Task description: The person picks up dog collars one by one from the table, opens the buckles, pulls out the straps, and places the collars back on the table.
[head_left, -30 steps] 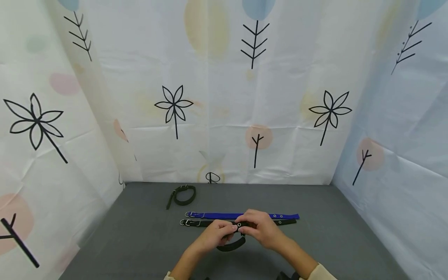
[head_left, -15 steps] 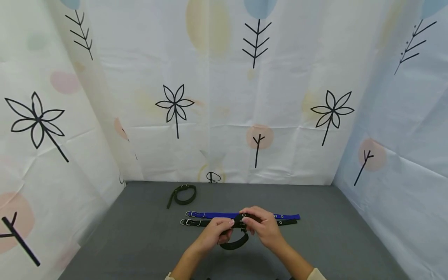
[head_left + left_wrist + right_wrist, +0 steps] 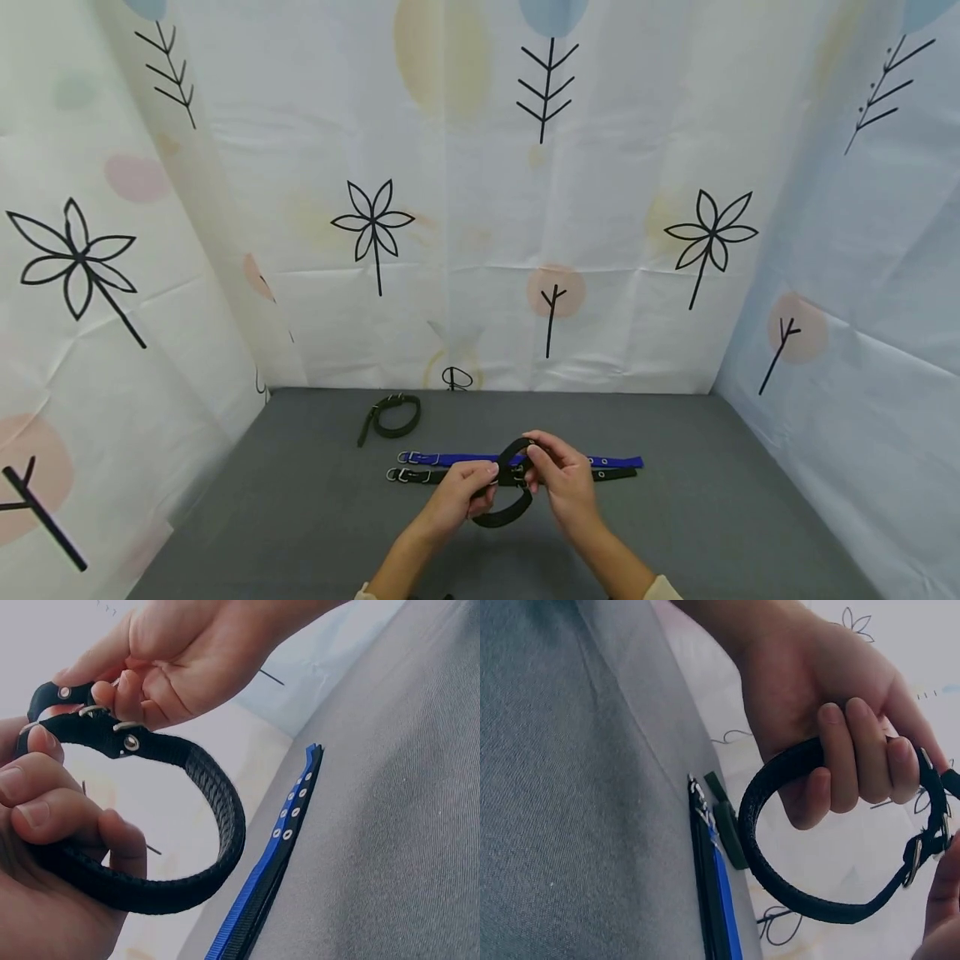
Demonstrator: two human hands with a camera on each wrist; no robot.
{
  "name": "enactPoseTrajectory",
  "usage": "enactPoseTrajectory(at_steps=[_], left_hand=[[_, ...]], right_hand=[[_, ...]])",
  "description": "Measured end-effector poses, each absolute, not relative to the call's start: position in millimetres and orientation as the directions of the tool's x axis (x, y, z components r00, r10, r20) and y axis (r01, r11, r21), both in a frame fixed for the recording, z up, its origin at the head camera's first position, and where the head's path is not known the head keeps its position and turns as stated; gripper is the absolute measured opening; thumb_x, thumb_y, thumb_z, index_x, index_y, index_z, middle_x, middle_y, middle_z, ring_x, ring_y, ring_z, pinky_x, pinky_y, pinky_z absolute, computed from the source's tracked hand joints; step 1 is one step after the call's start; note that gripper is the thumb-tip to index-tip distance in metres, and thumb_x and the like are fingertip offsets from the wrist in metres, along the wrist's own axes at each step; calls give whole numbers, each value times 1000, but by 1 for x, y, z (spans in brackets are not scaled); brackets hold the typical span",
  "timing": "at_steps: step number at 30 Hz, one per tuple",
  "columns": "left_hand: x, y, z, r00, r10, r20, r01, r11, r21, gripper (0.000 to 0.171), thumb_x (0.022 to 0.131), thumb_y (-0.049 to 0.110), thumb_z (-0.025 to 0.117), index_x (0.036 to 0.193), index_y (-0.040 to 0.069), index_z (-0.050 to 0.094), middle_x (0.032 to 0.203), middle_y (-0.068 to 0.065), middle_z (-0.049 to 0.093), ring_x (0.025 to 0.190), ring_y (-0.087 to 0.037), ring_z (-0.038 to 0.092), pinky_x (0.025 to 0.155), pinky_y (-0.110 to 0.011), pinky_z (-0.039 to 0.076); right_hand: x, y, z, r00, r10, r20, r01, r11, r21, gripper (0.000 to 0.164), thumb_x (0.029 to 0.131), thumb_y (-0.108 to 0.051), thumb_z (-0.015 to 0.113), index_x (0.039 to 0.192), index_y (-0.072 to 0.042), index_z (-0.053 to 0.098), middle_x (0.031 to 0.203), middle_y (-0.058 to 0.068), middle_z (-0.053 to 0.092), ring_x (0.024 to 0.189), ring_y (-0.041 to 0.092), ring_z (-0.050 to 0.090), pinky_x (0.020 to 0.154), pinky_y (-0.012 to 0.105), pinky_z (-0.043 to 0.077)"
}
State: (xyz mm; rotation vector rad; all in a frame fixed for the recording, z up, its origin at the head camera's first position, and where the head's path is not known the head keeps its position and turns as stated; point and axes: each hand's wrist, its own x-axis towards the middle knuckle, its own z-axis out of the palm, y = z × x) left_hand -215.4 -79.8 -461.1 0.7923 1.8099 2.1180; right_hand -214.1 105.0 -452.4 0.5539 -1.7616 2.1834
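Observation:
A black collar [image 3: 501,521] with a metal buckle is held up above the table, bent into a loop. My left hand [image 3: 453,497] grips its band, fingers curled round it, as the right wrist view also shows. With thumb and fingers my right hand [image 3: 566,479] pinches the strap's free end, which arches above the buckle [image 3: 91,712]. An eyelet [image 3: 65,692] shows in that end, close to the right thumb. Whether the buckle's prong sits in a hole is too small to tell. Behind the hands, a blue collar [image 3: 465,459] and a second black collar [image 3: 617,476] lie flat, side by side.
A dark green collar [image 3: 406,428] lies coiled at the back left of the grey table [image 3: 300,517]. White patterned cloth [image 3: 450,325] hangs along the back and both sides.
My right hand has drawn the strap's free end upward, so it now stands in a taller arch above the buckle. The left hand keeps its grip with little movement.

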Motion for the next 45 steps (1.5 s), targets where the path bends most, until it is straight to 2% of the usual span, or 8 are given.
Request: enactPoseTrajectory(at_steps=[9,14,19,27,31,36,41,45], left_hand=[[-210,-75,-458,-848,464,255,242,-87,966,45,107,18,36,78,-15,46,57,3,39,46,-4,34,44,-19,27],[-209,-73,-460,-876,401,268,299,16,954,38,103,18,48,75,-6,53,58,4,40,49,-5,35,46,-20,28],[-210,-71,-462,-888,355,290,340,84,937,36,100,21,55,70,1,54,57,5,42,51,-5,37,48,-20,30],[-196,-68,-444,-889,322,325,381,125,916,31,99,14,56,71,2,55,58,-3,50,51,-4,43,49,-19,37],[-187,-65,-430,-885,287,367,425,176,888,29,98,9,57,70,3,56,58,-3,51,52,-2,45,50,-19,39],[-198,-62,-452,-882,227,413,460,219,861,28,97,10,59,69,7,57,56,2,51,50,-2,45,48,-19,36],[-205,-61,-467,-869,148,472,495,263,828,5,94,10,62,90,9,59,62,6,53,49,-2,45,46,-20,37],[-205,-58,-464,-830,99,549,543,368,755,20,88,2,63,104,14,59,79,5,61,61,-5,53,54,-23,45]], right_hand=[[-217,99,-453,-817,131,562,-572,-62,-818,13,93,3,61,102,8,68,73,14,60,52,17,55,45,27,47],[-213,97,-446,-856,114,505,-509,-9,-861,6,89,6,65,93,6,69,69,23,57,52,26,54,46,25,47],[-200,95,-430,-883,68,465,-458,91,-884,4,88,4,67,85,6,65,71,22,59,56,35,54,50,25,47],[-194,92,-419,-876,146,460,-431,195,-881,7,89,1,68,83,2,65,74,12,63,58,10,54,54,28,49],[-191,89,-414,-873,159,461,-411,266,-872,8,91,0,65,84,1,63,76,14,63,64,15,55,58,25,46],[-198,89,-425,-849,190,493,-442,256,-860,7,91,2,65,84,1,63,74,11,63,65,26,58,58,25,45],[-211,93,-445,-847,205,491,-447,229,-865,7,91,-7,68,86,-3,66,75,7,65,66,25,58,58,25,45],[-211,92,-449,-835,207,510,-467,227,-855,8,90,-8,69,85,-3,68,74,5,65,65,15,56,57,25,45]])
